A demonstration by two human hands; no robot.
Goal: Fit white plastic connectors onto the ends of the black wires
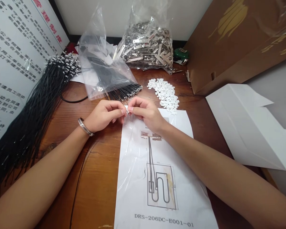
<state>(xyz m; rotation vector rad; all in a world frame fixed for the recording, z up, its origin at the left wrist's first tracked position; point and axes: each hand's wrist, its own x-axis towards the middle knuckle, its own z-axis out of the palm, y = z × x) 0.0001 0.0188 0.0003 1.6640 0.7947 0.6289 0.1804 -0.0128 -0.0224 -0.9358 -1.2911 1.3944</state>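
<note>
My left hand (pixel 107 115), with a metal bangle at the wrist, is closed in a pinch above the top of a printed drawing sheet (pixel 133 190). A thin black wire (pixel 82 168) runs from under this hand down the table; its end at the fingertips is mostly hidden. Fingertip to fingertip with it, my right hand (pixel 146 113) pinches a tiny white connector housing (pixel 127 111), largely covered by the fingers. Just beyond the right hand lies a pile of white connector housings (pixel 164 93). Black wires with metal terminals (pixel 126 92) stick out of a clear bag (pixel 92 60) beyond the left hand.
A large bundle of black wires with white ends (pixel 38 105) hangs along the left. At the back stand a clear bag of metal strips (pixel 147 47) and a green tape measure (pixel 181 55). A brown box (pixel 228 41) and folded white card (pixel 250 127) occupy the right.
</note>
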